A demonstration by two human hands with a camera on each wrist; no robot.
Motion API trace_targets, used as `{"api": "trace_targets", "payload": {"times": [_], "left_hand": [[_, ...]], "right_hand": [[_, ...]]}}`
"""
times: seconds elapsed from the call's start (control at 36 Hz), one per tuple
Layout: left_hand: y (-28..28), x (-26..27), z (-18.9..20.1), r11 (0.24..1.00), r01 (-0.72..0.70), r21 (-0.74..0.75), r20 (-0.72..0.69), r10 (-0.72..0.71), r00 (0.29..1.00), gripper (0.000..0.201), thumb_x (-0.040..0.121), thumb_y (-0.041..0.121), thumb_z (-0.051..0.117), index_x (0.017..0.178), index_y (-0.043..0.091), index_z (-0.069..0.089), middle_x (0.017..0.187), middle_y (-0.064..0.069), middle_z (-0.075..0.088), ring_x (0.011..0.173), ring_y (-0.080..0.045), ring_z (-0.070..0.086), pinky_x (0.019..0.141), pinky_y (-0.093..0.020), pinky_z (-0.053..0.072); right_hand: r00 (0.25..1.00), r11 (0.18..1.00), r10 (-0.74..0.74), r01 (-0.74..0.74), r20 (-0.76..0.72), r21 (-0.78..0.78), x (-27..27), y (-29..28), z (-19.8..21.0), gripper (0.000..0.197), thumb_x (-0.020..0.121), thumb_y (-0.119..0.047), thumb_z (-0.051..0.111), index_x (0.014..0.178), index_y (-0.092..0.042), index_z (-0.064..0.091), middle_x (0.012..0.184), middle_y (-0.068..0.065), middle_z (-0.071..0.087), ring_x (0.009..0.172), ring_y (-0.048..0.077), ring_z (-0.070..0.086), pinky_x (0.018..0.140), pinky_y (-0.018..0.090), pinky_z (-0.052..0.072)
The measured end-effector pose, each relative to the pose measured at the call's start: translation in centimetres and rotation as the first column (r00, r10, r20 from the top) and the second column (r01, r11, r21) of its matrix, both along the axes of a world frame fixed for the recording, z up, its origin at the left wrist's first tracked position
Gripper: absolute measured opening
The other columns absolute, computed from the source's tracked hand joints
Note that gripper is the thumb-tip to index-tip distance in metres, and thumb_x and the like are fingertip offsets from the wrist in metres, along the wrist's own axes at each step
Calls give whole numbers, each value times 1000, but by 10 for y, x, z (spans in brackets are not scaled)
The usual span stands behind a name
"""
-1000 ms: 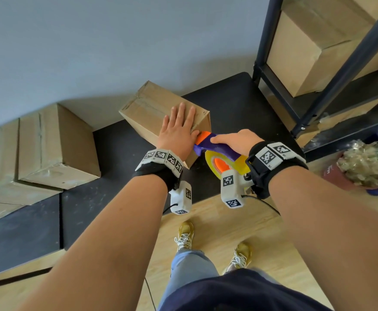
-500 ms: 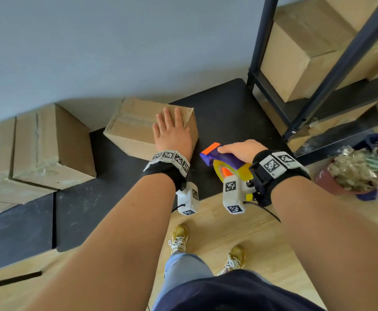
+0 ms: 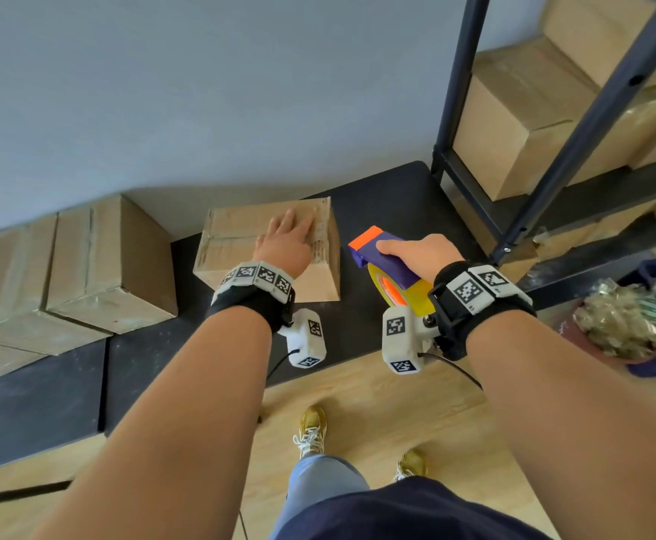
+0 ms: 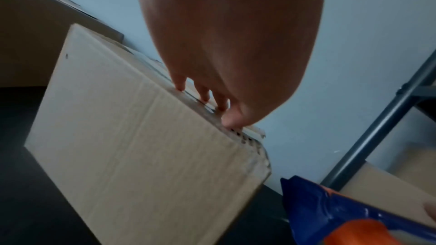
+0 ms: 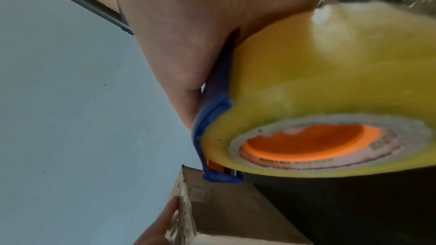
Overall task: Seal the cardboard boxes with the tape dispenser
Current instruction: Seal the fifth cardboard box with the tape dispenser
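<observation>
Fingers of the left hand (image 3: 285, 247) lie straight and flat on top of the cardboard box (image 3: 240, 243), which sits on the black mat (image 3: 388, 196) near the grey wall, with larger boxes (image 3: 96, 267) just to its left. To the right of the box and apart from it, the right hand (image 3: 421, 253) grips the purple and orange tape dispenser (image 3: 381, 253) from above, its yellow tape roll (image 5: 330, 85) hanging below the palm. Dark metal shelving (image 3: 552, 150) holding more boxes stands at the far right.
</observation>
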State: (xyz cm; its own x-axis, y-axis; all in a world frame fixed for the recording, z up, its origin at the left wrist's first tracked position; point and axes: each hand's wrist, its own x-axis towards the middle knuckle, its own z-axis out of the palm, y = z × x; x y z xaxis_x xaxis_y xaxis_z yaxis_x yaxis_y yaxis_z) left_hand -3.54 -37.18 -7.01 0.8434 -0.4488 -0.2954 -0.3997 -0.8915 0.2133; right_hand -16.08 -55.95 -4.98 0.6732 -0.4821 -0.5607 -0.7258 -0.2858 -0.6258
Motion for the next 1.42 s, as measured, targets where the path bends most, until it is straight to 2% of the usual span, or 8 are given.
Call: {"api": "trace_targets", "payload": {"times": [0.39,0.53,0.67,0.81,0.97,1.14,1.25,1.42], "left_hand": [[-12,-40,-3,978,-187,89,165,170,971,58,97,36,27,152,36,6,156,-5,12,136,-32,21,106,-46,28],[-29,-39,4,950,-296,102,75,289,954,61,98,40,29,153,35,3,158,-7,7,142,-33,12,111,-49,22],[-39,-19,34,927,-368,-74,-37,366,930,42,97,19,35,137,18,48,138,-15,44,126,-34,43,103,-44,35],[-45,-21,53,598,-654,-464,-668,249,701,36,102,27,38,83,6,60,85,-9,63,67,-20,54,61,-28,44],[-45,-25,54,448,-794,-412,-816,207,540,38,96,42,52,99,5,61,96,-12,67,81,-22,61,64,-31,49],[-40,-22,55,511,-787,-347,-874,128,469,39,93,39,58,115,7,60,90,-7,62,68,-17,56,67,-31,48],[-39,-26,52,444,-794,-416,-838,152,524,41,99,8,43,137,-6,41,82,-9,56,70,-19,55,68,-29,48],[-44,-13,58,642,-671,-371,-749,219,625,23,100,7,44,117,3,58,98,-9,63,82,-18,59,73,-26,48]], "right_hand": [[972,996,-69,54,223,72,-5,-5,22,54,80,-61,64,103,-12,63,92,4,66,80,14,62,62,25,42],[962,999,-6,-5,272,43,-9,-5,26,58,80,-62,64,93,-5,70,88,10,71,84,22,67,78,34,51],[948,1000,2,-8,319,16,-17,-7,29,61,79,-59,67,90,0,72,87,15,71,74,21,63,67,30,45],[941,999,26,-32,339,11,-23,-10,33,59,81,-58,66,90,0,71,89,16,71,74,20,62,65,28,43],[944,997,45,-63,328,44,-31,-12,37,50,82,-59,65,90,-10,71,85,6,71,75,16,64,64,24,45],[946,995,64,-83,316,47,-35,-14,42,49,81,-61,65,84,-13,70,82,4,70,72,14,63,62,23,43],[948,993,73,-97,311,64,-35,-12,47,48,81,-61,66,84,-13,69,82,4,70,72,15,62,61,23,42],[957,996,57,-75,286,54,-30,-4,51,52,79,-62,67,89,-11,69,85,5,69,73,15,61,61,23,40]]}}
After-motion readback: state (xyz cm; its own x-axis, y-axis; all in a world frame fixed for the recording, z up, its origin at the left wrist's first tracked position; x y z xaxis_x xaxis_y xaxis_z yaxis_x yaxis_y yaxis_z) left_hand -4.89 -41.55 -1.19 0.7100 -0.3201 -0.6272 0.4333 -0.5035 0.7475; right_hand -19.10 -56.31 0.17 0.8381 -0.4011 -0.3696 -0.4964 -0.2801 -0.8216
